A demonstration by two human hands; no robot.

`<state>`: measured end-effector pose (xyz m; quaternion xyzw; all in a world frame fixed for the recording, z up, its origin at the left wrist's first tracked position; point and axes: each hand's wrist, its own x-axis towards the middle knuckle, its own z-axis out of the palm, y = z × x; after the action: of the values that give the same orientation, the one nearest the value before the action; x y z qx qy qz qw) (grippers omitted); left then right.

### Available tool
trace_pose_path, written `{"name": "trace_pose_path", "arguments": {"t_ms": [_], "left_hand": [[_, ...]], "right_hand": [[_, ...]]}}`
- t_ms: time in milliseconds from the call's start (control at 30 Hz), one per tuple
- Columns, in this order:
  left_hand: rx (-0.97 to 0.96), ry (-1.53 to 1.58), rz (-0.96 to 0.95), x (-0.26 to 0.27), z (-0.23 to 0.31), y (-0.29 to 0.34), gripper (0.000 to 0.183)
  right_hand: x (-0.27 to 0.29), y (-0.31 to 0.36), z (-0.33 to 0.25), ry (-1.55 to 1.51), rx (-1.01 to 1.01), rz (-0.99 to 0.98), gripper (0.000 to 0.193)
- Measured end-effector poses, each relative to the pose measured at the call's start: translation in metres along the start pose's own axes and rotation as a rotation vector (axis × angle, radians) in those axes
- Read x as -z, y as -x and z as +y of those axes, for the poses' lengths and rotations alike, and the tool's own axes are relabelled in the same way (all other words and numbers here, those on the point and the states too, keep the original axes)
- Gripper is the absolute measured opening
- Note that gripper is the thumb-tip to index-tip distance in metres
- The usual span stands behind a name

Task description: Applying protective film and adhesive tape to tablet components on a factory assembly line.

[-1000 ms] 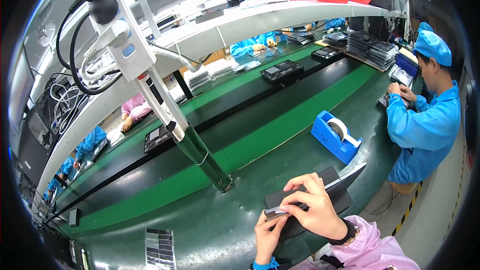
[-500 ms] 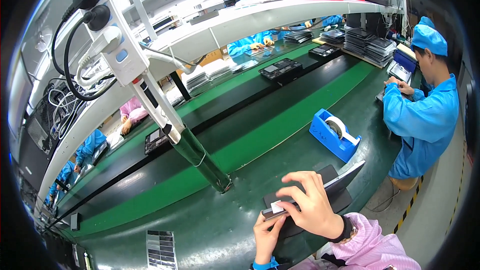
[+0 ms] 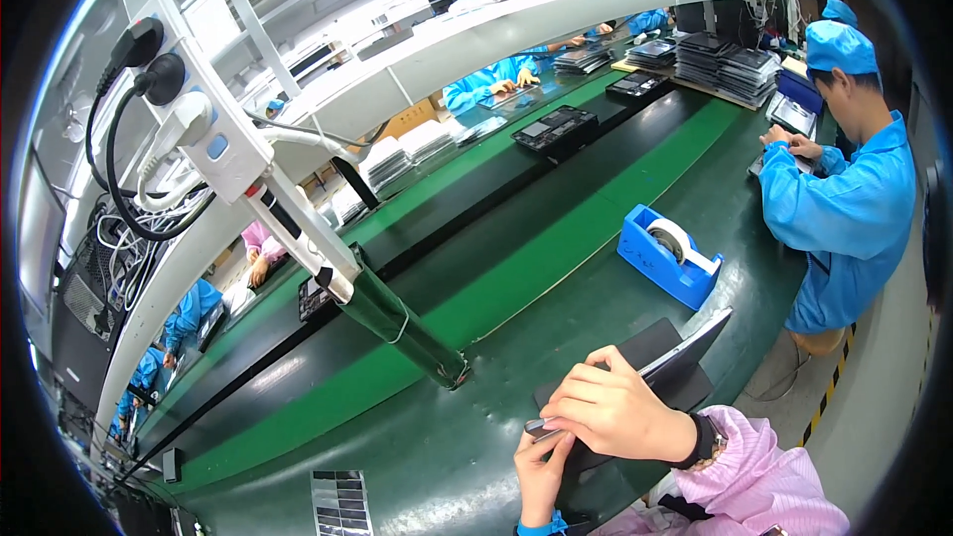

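At the near edge of the bench, my left hand (image 3: 541,481) pinches the end of a thin grey slab (image 3: 538,429) between thumb and fingers. My right hand (image 3: 620,412) lies over the same end, its fingers bent and pressed onto it, thumb close to the left fingertips. Most of the slab is hidden under my hands; its kind does not show. Just beyond the right hand, a dark flat panel with a pale edge (image 3: 685,347) leans at a tilt against black flat pieces (image 3: 645,342).
A blue tape dispenser (image 3: 670,256) stands beyond the panel. Left lies a sheet of dark strips (image 3: 340,503). A green-wrapped post (image 3: 407,328) rises from the bench. Black devices (image 3: 554,129) lie on the conveyor (image 3: 467,238). A co-worker in blue (image 3: 839,184) works at the right.
My right fingers have closed down over the slab's end, covering a small white piece visible there before. The view has shifted slightly.
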<state>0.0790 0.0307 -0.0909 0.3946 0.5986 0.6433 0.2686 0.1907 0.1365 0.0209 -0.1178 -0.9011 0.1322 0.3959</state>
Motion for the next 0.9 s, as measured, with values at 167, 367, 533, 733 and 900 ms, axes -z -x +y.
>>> {"name": "trace_pose_path", "arguments": {"t_ms": [167, 367, 533, 733, 900], "left_hand": [[-0.021, -0.014, -0.012, 0.005, -0.002, -0.001, 0.013], [-0.110, -0.024, -0.137, -0.002, 0.011, -0.010, 0.020], [-0.304, 0.086, -0.092, 0.003, 0.011, -0.014, 0.019], [-0.447, -0.093, 0.256, -0.002, 0.051, -0.018, 0.028], [-0.421, -0.034, 0.301, -0.012, 0.036, 0.007, 0.037]], "right_hand": [[-0.004, 0.000, 0.005, 0.021, 0.058, 0.005, 0.009], [0.010, 0.002, 0.029, 0.121, 0.047, -0.053, 0.012], [0.037, 0.013, 0.060, 0.305, -0.054, -0.061, 0.025], [0.095, 0.049, 0.071, 0.276, -0.201, -0.079, 0.039], [0.117, 0.077, 0.061, 0.345, -0.173, -0.088, 0.040]]}}
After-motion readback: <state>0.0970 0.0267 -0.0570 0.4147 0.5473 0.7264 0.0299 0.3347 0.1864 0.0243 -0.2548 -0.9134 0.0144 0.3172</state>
